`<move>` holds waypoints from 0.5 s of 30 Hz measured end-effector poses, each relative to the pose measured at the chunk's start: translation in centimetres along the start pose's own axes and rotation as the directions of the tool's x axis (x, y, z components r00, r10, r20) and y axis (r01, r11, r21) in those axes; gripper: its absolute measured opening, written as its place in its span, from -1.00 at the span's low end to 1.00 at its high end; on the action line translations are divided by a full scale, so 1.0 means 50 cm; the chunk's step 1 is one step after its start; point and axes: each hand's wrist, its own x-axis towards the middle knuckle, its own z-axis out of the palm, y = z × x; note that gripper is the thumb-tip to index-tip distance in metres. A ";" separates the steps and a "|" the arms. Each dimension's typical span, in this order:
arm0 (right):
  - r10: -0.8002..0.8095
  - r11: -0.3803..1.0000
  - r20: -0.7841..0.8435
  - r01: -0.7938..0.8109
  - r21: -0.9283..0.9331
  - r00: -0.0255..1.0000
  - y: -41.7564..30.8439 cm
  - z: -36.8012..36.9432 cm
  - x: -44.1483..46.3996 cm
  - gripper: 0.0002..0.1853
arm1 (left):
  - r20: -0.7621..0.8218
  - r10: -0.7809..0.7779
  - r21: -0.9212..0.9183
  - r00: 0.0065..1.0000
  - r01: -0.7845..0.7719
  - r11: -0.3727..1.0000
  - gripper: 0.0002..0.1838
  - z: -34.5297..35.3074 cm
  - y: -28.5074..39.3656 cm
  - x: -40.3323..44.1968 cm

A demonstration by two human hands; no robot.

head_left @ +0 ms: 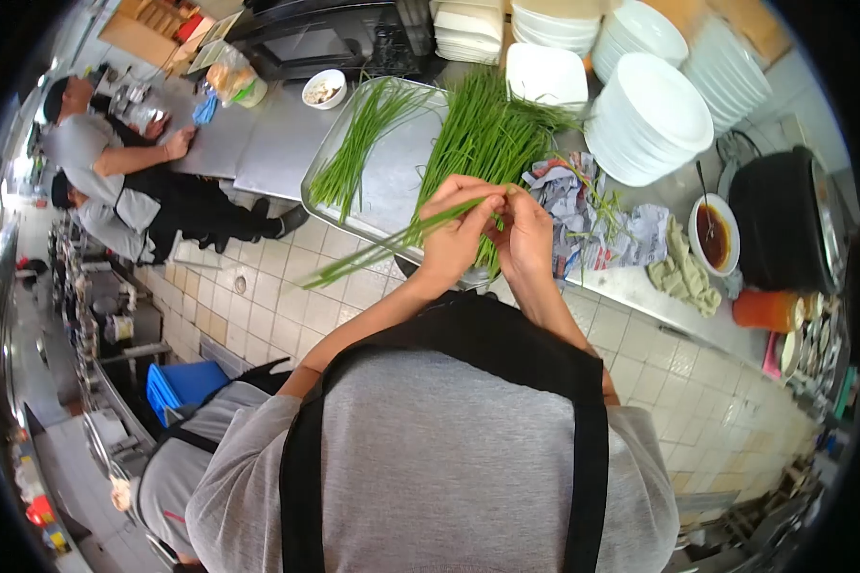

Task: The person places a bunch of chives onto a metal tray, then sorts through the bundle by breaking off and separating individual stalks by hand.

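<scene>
Long thin green stalks [373, 253] stick out to the lower left from between my two hands. My left hand [454, 234] is closed around them. Close beside it, my right hand [526, 234] pinches the stalk ends, and the fingertips of both hands nearly meet. Behind my hands, a large pile of green stalks [487, 124] lies on the right part of a metal tray [397, 177]. A smaller bunch [349, 162] lies on the tray's left side. Crumpled newspaper [597, 224] with green scraps on it is to the right of my right hand.
White plates [650, 115] stand stacked at the back right. A bowl of dark sauce [714, 234], a cloth [686, 267] and a black pot [784, 220] are on the right. A small bowl [325, 89] sits behind the tray. Other people [115, 162] are at the left.
</scene>
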 end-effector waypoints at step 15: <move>-0.473 0.685 0.007 0.373 -0.626 0.881 -0.009 -0.230 0.112 -0.88 | 0.097 -0.058 -0.043 0.994 0.063 0.997 -0.85 -0.069 -0.045 -0.014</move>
